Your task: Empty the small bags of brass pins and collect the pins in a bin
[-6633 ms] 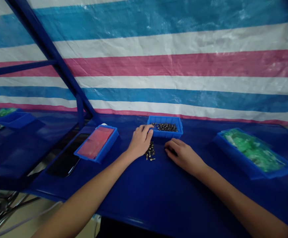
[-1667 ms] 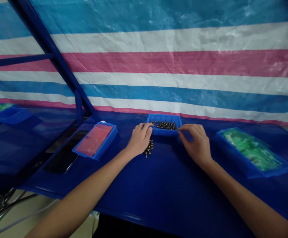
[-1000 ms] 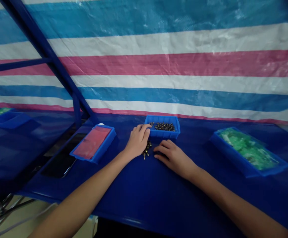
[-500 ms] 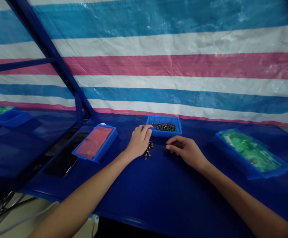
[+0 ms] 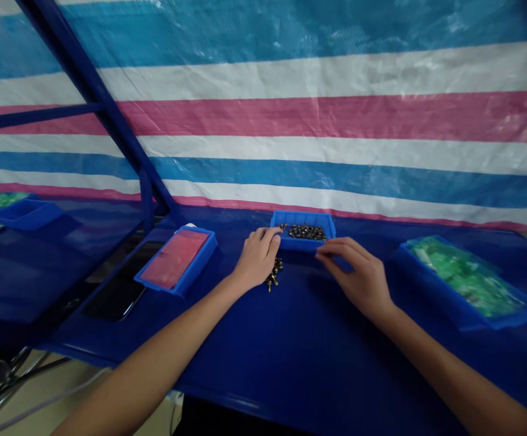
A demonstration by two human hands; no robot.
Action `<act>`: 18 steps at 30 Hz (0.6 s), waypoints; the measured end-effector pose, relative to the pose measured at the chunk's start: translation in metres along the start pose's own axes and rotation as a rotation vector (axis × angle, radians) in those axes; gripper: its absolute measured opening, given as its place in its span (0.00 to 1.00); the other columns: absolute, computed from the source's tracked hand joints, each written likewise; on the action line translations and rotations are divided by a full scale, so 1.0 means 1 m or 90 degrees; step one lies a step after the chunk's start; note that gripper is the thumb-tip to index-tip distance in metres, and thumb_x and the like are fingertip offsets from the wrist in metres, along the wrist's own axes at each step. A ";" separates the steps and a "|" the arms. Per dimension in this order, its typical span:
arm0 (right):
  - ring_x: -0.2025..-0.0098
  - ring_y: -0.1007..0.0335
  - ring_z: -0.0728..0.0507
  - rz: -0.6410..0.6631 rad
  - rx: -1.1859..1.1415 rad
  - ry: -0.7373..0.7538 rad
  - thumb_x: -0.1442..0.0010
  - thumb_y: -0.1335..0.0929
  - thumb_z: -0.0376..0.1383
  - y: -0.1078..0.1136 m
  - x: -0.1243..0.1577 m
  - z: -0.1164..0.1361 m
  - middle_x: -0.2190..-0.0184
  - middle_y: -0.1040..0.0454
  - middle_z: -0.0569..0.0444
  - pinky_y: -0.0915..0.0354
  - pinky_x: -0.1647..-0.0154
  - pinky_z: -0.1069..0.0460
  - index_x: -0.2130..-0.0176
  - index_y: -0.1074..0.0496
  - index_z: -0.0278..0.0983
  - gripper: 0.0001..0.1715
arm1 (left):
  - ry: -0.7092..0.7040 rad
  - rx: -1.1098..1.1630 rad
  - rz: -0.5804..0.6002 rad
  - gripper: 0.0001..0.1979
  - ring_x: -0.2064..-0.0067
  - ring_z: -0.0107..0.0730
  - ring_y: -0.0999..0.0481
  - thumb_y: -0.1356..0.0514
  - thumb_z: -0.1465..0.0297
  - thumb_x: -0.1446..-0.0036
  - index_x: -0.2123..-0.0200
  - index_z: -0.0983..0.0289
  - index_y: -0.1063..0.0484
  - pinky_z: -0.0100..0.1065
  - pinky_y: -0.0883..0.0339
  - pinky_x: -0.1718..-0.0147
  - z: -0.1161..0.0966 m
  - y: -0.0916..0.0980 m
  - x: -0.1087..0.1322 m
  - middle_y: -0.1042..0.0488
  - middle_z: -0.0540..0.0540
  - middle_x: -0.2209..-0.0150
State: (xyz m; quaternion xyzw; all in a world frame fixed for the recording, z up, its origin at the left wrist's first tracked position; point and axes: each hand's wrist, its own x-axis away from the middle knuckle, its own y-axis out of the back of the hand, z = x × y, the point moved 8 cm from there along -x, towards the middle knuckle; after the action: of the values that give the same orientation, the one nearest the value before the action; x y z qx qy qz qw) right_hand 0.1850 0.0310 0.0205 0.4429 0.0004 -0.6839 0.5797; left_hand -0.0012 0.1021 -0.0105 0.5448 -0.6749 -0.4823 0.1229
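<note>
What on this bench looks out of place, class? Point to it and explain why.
A small heap of screws lies loose on the blue tabletop, outside the blue plastic bin holding the rest, beside the left hand.

Blue counter carried three blue plastic trays: red-lined tray, screw tray, tray of bagged green boards. Loose screws lay just before the screw tray; dark phone lay leftmost.

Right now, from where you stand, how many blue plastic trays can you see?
4: the screw tray beside the left hand; the pink-sheet tray left of it; the green-packet tray at right; a fourth tray at far left, on a separate surface. Others may be hidden.
</note>
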 end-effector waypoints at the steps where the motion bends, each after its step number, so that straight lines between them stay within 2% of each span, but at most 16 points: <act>1: 0.56 0.27 0.43 -0.060 0.062 0.031 0.37 0.33 0.36 0.010 -0.001 0.003 0.58 0.25 0.51 0.31 0.51 0.47 0.59 0.26 0.42 0.07 | -0.002 0.003 0.000 0.21 0.47 0.40 0.33 0.62 0.60 0.30 0.45 0.55 0.36 0.45 0.41 0.46 0.000 0.000 0.000 0.32 0.55 0.48; 3: 0.56 0.27 0.43 -0.125 0.132 0.052 0.36 0.34 0.35 0.021 -0.004 0.002 0.59 0.25 0.50 0.31 0.51 0.47 0.58 0.26 0.41 0.08 | -0.004 0.007 0.001 0.21 0.47 0.40 0.33 0.63 0.59 0.30 0.45 0.56 0.36 0.45 0.41 0.46 0.000 0.000 0.000 0.32 0.55 0.48; 8: 0.57 0.27 0.43 -0.072 0.149 0.033 0.35 0.36 0.35 0.019 -0.010 -0.011 0.59 0.25 0.52 0.31 0.53 0.47 0.57 0.27 0.42 0.09 | 0.000 0.013 0.001 0.22 0.47 0.40 0.33 0.64 0.59 0.30 0.45 0.56 0.36 0.45 0.41 0.46 -0.002 0.002 0.001 0.32 0.56 0.48; 18: 0.53 0.27 0.44 -0.075 0.131 0.088 0.34 0.37 0.33 0.010 -0.008 -0.010 0.56 0.25 0.52 0.32 0.48 0.47 0.56 0.26 0.41 0.11 | 0.004 0.011 0.005 0.23 0.47 0.40 0.34 0.64 0.58 0.30 0.46 0.56 0.36 0.46 0.42 0.46 -0.002 0.002 0.000 0.32 0.55 0.48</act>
State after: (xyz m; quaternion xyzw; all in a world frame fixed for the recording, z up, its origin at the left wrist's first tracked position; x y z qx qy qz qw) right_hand 0.1980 0.0393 0.0243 0.5454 -0.0037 -0.6812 0.4884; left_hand -0.0011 0.1011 -0.0083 0.5448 -0.6806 -0.4745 0.1219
